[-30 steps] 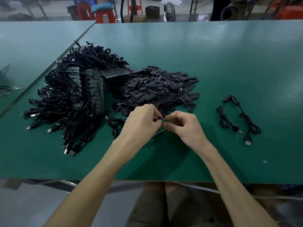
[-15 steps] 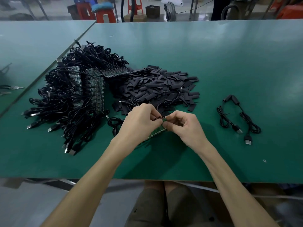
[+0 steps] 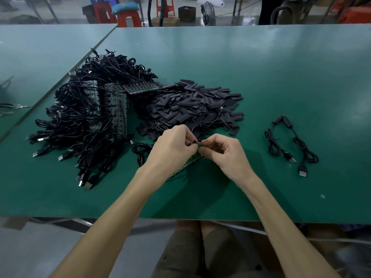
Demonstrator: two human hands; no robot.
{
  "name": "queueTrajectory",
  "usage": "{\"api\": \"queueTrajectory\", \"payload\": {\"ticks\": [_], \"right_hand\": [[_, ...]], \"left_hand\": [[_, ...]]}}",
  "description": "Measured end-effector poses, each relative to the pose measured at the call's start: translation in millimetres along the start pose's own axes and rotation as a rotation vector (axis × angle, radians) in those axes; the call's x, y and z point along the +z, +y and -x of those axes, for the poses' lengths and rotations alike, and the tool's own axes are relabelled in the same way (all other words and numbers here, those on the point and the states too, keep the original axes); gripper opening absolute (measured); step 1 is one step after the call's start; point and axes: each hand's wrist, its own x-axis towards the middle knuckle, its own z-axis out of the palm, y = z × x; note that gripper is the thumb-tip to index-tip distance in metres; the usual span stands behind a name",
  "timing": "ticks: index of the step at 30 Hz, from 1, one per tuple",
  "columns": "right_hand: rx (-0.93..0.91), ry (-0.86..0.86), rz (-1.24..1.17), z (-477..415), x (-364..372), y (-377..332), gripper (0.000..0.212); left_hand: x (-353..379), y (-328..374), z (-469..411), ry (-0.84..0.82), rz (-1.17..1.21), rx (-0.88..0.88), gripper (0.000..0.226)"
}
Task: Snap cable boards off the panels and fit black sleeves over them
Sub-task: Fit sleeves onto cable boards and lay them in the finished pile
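The two hands meet low in the middle of the green table (image 3: 281, 81), fingertips almost touching. The left hand (image 3: 174, 150) has its fingers curled and grips the upper end of a green panel (image 3: 190, 162). From that hand the panel runs out toward 7 o'clock, passing under the wrist, with its far end near the table top. The right hand (image 3: 227, 155), at 3 o'clock from the left, pinches the end board (image 3: 200, 144) between thumb and forefinger, its other fingers folded in. This board shows only as a small green chip in the gap between the two sets of fingertips.

The panel is a narrow green strip with a row of small pale contacts along its visible edge; the rest is hidden by the hands.

At 12 o'clock from the hands lies a loose heap of black sleeves (image 3: 192, 109), flat short tubes. At 10 o'clock a tangled cable heap (image 3: 80, 125) holds more panels standing among the wires. At 3 o'clock, well apart from the hands, two cables (image 3: 289, 145) lie side by side.
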Motion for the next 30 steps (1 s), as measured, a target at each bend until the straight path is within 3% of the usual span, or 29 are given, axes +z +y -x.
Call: {"api": "queueTrajectory", "payload": {"ticks": [5, 11, 18, 22, 30], "right_hand": [[-0.005, 0.11, -0.007, 0, -1, 1, 0.007], [0.004, 0.173, -0.057, 1, 1, 0, 0.007], [0.083, 0.479, -0.311, -2, -8, 5, 0.008], [0.085, 0.481, -0.298, -5, -7, 6, 0.009], [0.099, 0.502, -0.37, -3, -8, 3, 0.013]], "left_hand": [[-3, -1, 2, -0.021, -0.069, 0.011, 0.007], [-10, -7, 13, -0.052, -0.174, 0.023, 0.006], [-22, -14, 19, -0.048, -0.506, 0.036, 0.021], [-22, -10, 19, 0.015, -0.768, 0.04, 0.018], [16, -2, -4, 0.175, -0.77, 0.197, 0.029]]}}
